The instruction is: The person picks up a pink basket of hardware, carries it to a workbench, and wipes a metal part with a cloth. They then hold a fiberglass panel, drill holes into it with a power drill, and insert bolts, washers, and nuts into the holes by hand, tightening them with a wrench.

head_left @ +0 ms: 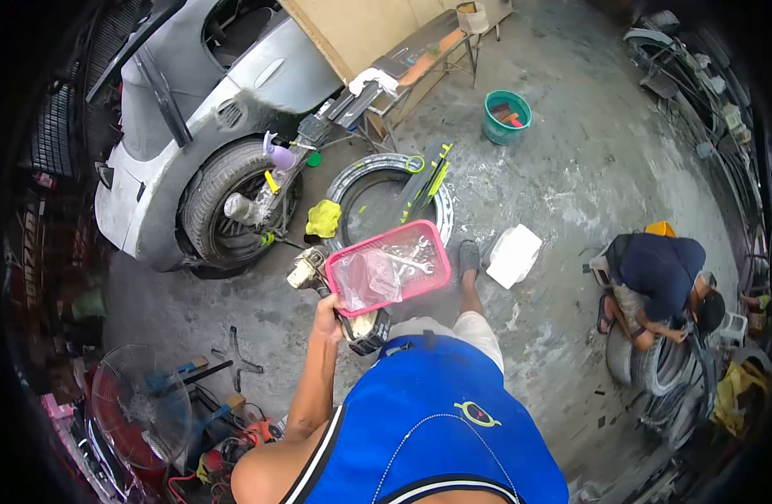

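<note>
My left hand [327, 317] is closed at the near left corner of a pink plastic tray [440, 281], which is held out in front of my waist. Several metal wrenches [416, 259] lie in the tray, with a crumpled clear plastic bag [367, 275] on its left side. A cordless power tool [306, 267] shows under the tray's left edge, its dark battery end [369, 334] close to my hand. I cannot tell whether the same hand grips this tool. My right hand is out of view.
A grey car body [184, 109] with its wheel [226, 202] stands at left. Ahead lie a tire ring [344, 189], a yellow cloth [324, 218] and a teal bucket [507, 118]. A white block [514, 255] sits right; a person [659, 277] crouches over tires. A fan [142, 403] stands lower left.
</note>
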### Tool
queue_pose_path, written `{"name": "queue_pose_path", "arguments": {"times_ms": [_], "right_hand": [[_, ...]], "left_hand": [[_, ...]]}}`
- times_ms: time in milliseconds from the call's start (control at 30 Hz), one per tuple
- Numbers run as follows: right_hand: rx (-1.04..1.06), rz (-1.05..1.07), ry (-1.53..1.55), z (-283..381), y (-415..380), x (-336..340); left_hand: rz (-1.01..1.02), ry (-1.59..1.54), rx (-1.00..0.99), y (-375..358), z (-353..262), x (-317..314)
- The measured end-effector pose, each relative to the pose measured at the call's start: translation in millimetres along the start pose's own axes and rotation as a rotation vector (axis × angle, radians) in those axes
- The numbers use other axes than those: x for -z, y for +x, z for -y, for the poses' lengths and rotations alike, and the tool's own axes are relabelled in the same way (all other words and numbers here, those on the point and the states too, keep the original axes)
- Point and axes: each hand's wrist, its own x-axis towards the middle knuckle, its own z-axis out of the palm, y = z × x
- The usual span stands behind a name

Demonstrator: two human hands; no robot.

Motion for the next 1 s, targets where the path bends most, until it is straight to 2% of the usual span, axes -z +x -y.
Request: {"name": "queue_pose_path", "arguments": {"times_ms": [67,100,133,267,300,333,367,400,433,467,500,533,567,600,633,667,767,800,833,867,933,1000], "right_hand": [[0.000,0.040,-0.038,36,34,5],[0.005,0.064,-0.070,55,51,10],[0.011,0.087,-0.107,73,69,18],[0.054,0.183,-0.303,166,172,46],[0.125,0.196,-0.350,201,199,55],[0.349,0.162,-0.322,248,212,69],[0.557,0.138,-0.307,294,220,96],[0.431,0.050,-0.103,336,228,106],[0.323,-0.047,0.126,381,246,101],[0.437,-0.030,0.182,416,276,114],[0.538,-0.009,0.226,437,303,132],[0.566,-0.067,0.100,479,299,142],[0.610,0.009,0.159,508,309,148],[0.417,0.056,0.162,564,274,146],[0.429,-0.001,0.146,583,286,137],[0.450,-0.057,0.129,602,301,127],[0.290,0.109,-0.060,635,329,83],[0.281,0.268,-0.162,626,363,68],[0.109,0.153,-0.203,656,320,26],[-0.030,0.237,-0.279,683,291,-8],[0.057,0.732,-0.459,743,260,-55],[0.253,0.590,-0.948,762,322,-70]], "left_hand": [[-0.077,0.011,-0.110,28,0,-17],[-0.171,0.129,-0.124,36,-3,-29],[-0.085,0.016,-0.050,48,-5,-43],[-0.152,-0.060,-0.141,76,-9,-111],[-0.136,-0.091,-0.220,86,-9,-123],[-0.164,-0.103,-0.226,100,-11,-114],[-0.106,-0.138,-0.146,112,-9,-94],[-0.030,-0.177,-0.077,122,-5,-84],[-0.142,-0.160,-0.137,129,-5,-95],[-0.170,-0.160,-0.181,124,-16,-143],[-0.147,-0.156,-0.180,129,-19,-154],[-0.137,-0.150,-0.175,135,-23,-157],[-0.175,-0.162,-0.192,148,-21,-150],[-0.217,-0.175,-0.207,162,-17,-143],[-0.272,-0.167,-0.237,168,-21,-157],[-0.243,-0.215,-0.228,181,-20,-156],[-0.335,-0.298,-0.240,207,-17,-171],[-0.345,-0.341,-0.251,219,-11,-171],[-0.351,-0.378,-0.256,229,-6,-169],[-0.356,-0.396,-0.233,236,-3,-172],[-0.462,-0.365,-0.265,256,-1,-178],[-0.454,-0.312,-0.276,269,6,-168]]}}
